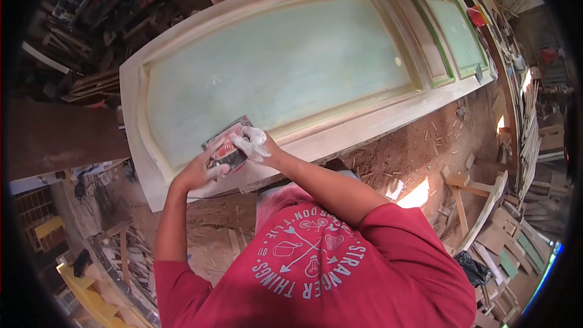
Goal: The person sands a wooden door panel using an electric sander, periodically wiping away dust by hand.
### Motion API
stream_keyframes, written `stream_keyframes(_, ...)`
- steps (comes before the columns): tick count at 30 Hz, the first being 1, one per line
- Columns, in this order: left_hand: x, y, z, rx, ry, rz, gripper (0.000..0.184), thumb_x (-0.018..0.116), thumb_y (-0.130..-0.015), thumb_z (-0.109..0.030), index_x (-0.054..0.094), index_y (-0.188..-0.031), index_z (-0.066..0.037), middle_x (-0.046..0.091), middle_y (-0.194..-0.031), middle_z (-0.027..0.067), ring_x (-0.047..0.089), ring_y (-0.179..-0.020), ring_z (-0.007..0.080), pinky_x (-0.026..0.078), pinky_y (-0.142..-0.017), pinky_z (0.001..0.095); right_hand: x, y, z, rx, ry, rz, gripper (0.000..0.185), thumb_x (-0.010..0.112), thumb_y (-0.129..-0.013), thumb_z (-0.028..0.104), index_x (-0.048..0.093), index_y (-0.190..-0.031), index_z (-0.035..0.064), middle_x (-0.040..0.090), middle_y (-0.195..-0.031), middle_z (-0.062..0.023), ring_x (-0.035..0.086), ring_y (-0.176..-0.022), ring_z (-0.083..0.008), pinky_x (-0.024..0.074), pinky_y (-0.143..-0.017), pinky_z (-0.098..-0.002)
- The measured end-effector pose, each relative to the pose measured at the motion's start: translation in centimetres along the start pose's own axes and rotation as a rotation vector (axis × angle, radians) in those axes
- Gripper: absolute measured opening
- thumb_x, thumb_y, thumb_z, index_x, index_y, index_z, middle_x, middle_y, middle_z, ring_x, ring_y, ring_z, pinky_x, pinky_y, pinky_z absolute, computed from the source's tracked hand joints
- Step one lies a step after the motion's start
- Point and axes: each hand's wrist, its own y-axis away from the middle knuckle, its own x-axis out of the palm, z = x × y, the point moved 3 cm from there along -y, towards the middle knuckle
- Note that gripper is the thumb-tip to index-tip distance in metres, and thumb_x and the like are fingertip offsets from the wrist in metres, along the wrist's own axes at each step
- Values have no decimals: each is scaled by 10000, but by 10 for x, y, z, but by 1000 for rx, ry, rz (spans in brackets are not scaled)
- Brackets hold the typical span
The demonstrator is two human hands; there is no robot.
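Note:
A large pale door-like panel (182, 27) lies flat, with a wide greenish inset (279, 54) framed by yellowish moulding. My left hand (200, 171) and my right hand (252, 144), both dusted white, are wrapped round a red and black power sander (228, 150). The tool rests at the near lower-left edge of the panel, over the moulding and the inset's corner. Its underside is hidden. Green tape (438, 48) borders the smaller insets at the panel's right end.
A red object (478, 16) sits at the panel's right end, near a small dark block (478, 73). Wood scraps (507, 243) are piled at the right, and more timber (67, 42) is stacked at the upper left. Shavings litter the brown floor (388, 140).

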Motion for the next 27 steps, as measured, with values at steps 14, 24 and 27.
stream_keyframes(14,139,34,-62,115,449,-55,793,764,-1075,-242,388,-1749,-60,734,-1238,43,686,-903,103,582,-781,284,-115,61,26,87,13,190,621,736,-1046,566,770,-1127,-48,778,-920,-232,757,-872,-304,605,-833,-444)
stream_keyframes(24,257,-1,-98,24,374,-569,752,826,-1024,-224,483,-1672,-58,735,-1031,26,637,-681,90,546,-575,283,-300,109,-58,80,190,30,692,803,-997,539,696,-1388,-23,799,-1086,-215,774,-994,-294,633,-898,-436)
stream_keyframes(27,288,2,-109,-16,393,-691,725,817,-1031,-196,488,-1661,-55,732,-1018,27,619,-621,85,525,-533,271,-399,116,-117,0,417,-280,687,848,-949,497,698,-1402,3,755,-1261,-267,744,-1166,-392,596,-1023,-508)
